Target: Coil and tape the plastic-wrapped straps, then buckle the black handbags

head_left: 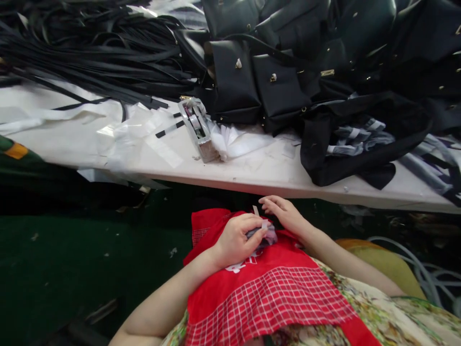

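Note:
My left hand (240, 239) rests over my lap, its fingers curled round a small crumpled grey-and-pink bundle (271, 235). What exactly the bundle is, I cannot make out, since the hand covers much of it. A short whitish strip (264, 224) shows at the left fingertips. Just to the right, my right hand (283, 213) is held with its fingers stretched out and apart, nothing visible in its grasp. Close to its fingertips a narrow pale strip (255, 210) stands up. Beneath both hands lies a red apron (216, 288) with a checked band.
A metal tape dispenser (199, 129) sits near the edge of the white table (230, 174). Behind are black bags (236, 79); black straps (118, 57) are heaped at left. At right, a black fabric piece (313, 154) surrounds several plastic-wrapped grey bundles (355, 137). Clear plastic scraps (126, 129) lie about.

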The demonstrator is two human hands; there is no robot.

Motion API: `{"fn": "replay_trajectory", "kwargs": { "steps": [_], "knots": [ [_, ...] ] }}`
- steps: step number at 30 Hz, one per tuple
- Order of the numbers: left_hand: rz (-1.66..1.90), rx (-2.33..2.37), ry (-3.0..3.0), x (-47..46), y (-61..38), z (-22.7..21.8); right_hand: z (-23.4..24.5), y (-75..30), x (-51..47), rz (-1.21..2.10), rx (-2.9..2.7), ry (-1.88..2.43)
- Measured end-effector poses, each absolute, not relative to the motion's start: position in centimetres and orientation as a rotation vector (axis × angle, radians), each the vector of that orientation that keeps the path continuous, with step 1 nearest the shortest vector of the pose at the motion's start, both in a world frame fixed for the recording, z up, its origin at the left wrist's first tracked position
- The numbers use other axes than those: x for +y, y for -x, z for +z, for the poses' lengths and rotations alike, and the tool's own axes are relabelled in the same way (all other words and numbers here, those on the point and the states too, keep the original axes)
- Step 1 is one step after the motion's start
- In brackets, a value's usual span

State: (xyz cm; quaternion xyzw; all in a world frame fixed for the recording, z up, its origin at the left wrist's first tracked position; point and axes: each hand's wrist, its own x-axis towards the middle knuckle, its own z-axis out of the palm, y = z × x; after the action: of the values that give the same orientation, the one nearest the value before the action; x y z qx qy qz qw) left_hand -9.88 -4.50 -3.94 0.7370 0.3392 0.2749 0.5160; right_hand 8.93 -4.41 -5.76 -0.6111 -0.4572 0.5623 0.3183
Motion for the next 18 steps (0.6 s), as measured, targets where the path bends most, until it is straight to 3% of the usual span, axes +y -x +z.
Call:
{"fn": "replay_trajectory", "kwargs": {
  "steps": [4,10,18],
  "knots": [
    [0.706,0.797,-1.788,-4.5,9.8,-4.0,-6.0,-9.0,-4.3,1.802,-1.135,1.454],
    [0.743,1.051,-1.746,-4.4,9.4,-4.8,-4.9,-8.9,-4.3,1.419,-1.483,1.535],
    [0.782,1.121,-1.720,-4.3,9.3,-5.0,-2.9,-9.5,-3.9,1.463,-1.641,1.507]
  ]
}}
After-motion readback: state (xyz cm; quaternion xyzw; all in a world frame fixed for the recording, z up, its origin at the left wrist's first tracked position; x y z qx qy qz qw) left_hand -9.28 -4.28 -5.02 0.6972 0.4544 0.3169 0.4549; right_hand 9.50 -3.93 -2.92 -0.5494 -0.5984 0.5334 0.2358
